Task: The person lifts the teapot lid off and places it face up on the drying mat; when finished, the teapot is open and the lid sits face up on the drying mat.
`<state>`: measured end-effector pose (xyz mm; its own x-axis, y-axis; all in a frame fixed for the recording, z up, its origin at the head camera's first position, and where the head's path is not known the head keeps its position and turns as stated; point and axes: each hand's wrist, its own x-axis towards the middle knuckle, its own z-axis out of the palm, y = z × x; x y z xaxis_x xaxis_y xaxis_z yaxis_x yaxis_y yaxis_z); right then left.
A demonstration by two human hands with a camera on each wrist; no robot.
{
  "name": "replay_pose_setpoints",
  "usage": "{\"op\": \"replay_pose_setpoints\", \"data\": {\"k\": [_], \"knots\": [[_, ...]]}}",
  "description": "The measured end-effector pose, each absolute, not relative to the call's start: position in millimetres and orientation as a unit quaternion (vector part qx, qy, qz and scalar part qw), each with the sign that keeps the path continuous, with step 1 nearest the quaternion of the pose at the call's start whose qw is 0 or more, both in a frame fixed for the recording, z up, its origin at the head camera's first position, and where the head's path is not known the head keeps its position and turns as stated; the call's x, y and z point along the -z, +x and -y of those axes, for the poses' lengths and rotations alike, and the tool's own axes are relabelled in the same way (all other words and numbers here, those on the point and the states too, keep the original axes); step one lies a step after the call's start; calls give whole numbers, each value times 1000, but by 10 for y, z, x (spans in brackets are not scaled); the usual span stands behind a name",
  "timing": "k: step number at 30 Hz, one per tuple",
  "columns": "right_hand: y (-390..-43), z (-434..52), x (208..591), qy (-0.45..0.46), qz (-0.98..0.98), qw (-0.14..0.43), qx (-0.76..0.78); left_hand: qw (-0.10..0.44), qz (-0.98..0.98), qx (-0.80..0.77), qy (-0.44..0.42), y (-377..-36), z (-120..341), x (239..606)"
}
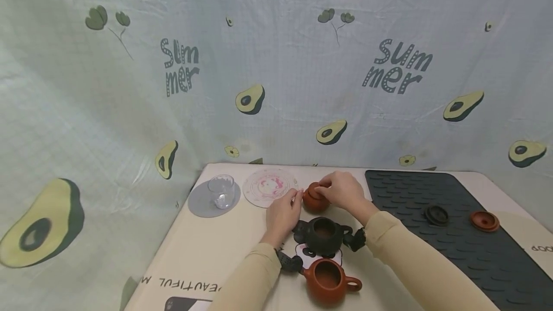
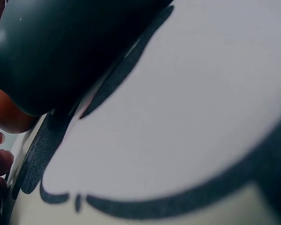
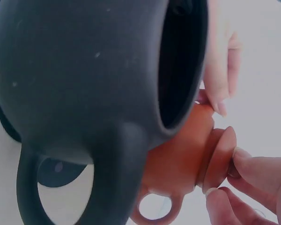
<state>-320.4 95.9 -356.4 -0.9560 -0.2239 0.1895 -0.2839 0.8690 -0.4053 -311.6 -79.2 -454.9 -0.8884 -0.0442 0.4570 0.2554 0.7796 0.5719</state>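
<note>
Between 2 hands: right hand (image 1: 343, 190) pinches small teapot's (image 1: 314, 200) lid; left hand (image 1: 282, 215) touches its side, fingers relaxed.

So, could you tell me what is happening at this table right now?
A person is working on a small brown teapot at the back of the table. The right hand pinches its lid, which sits on the pot, while the left hand touches the pot's side. A black teapot and another brown teapot stand open nearer the person; two loose lids lie on the dark mat.
</note>
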Motion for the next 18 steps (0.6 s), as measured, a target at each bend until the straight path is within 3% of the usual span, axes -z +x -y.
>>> {"op": "replay_pose_setpoints", "data": {"k": [7, 18], "knots": [[-3183, -1068, 3574, 130, 941, 57, -306, 231, 916, 323, -61, -3116, 797, 4546], [-3078, -1322, 3618, 57, 867, 11, -495, 229, 918, 319, -56, -3127, 808, 4568]]}}
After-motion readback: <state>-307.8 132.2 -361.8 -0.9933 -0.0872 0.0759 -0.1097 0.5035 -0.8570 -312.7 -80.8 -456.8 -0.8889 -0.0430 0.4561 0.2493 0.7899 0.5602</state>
